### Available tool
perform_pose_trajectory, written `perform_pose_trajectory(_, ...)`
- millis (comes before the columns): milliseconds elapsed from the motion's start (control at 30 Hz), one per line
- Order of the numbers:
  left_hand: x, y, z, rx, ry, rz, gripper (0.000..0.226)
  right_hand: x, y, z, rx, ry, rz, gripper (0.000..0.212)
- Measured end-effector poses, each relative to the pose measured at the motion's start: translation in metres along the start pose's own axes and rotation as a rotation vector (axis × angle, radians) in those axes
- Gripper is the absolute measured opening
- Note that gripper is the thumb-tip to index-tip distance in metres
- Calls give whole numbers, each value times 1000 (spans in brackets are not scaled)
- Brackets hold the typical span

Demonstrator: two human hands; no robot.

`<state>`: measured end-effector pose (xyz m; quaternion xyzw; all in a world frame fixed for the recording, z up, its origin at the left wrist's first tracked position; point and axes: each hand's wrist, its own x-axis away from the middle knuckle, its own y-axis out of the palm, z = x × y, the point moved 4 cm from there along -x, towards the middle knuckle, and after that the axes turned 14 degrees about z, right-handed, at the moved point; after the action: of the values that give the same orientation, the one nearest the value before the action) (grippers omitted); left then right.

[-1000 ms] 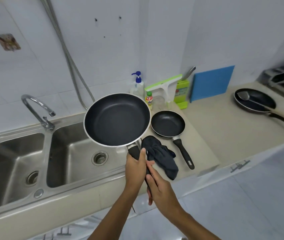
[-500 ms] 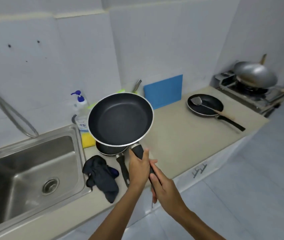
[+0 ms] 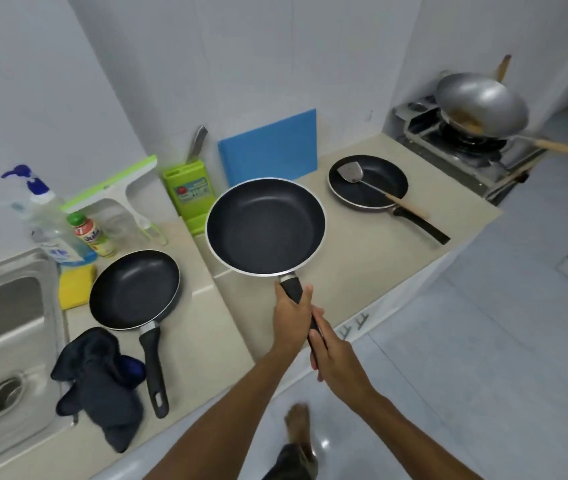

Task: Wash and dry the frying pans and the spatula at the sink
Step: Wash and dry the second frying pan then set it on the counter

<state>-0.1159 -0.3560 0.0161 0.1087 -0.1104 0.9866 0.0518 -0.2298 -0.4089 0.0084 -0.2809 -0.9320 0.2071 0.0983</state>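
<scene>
A large black frying pan [image 3: 265, 226] with a silver rim hangs level above the beige counter [image 3: 355, 251]. My left hand [image 3: 291, 315] grips its black handle near the pan. My right hand [image 3: 332, 355] holds the handle's end just behind. A smaller black pan [image 3: 134, 289] lies on the counter beside the sink [image 3: 5, 341], handle toward me. A dark cloth [image 3: 102, 382] is crumpled next to that handle. A third black pan [image 3: 367, 181] sits farther right with a metal spatula [image 3: 372, 187] lying in it.
Behind the small pan stand a soap pump bottle [image 3: 45, 220], a small bottle [image 3: 92, 233], a yellow sponge [image 3: 76, 285], a green squeegee [image 3: 112, 188] and a green knife block [image 3: 192, 195]. A blue board [image 3: 270, 150] leans on the wall. A steel wok [image 3: 481, 103] sits on the stove at far right.
I carried the large pan rightward, away from the sink, and it now hangs over the counter's middle. Both hands kept their grip on the handle. The view swung right toward the stove.
</scene>
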Motion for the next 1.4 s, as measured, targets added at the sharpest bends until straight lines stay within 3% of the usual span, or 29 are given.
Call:
perform_pose_trajectory(167, -44, 44, -33, -51, -57, 39, 40, -53, -2, 36, 106, 25, -83, 61)
perform_pose_trajectory(367, -74, 71, -78, -148, -129, 80, 61, -82, 3, 72, 174, 11, -146, 63)
perform_pose_trajectory(633, -79, 90, -90, -217, -135, 145, 57, -97, -2, 105, 221, -83, -158, 88)
perform_pose_trajectory(900, -92, 100, -92, -252, -131, 168, 54, -112, 0, 112, 196, -91, -148, 79)
perform_pose_trajectory(1133, -96, 103, -99, -262, -160, 173, 59, -117, 5, 118, 220, -84, -187, 89)
perform_pose_trajectory(1400, -99, 106, -111, -265, -183, 178, 66, -118, 8, 125, 229, -58, -209, 87)
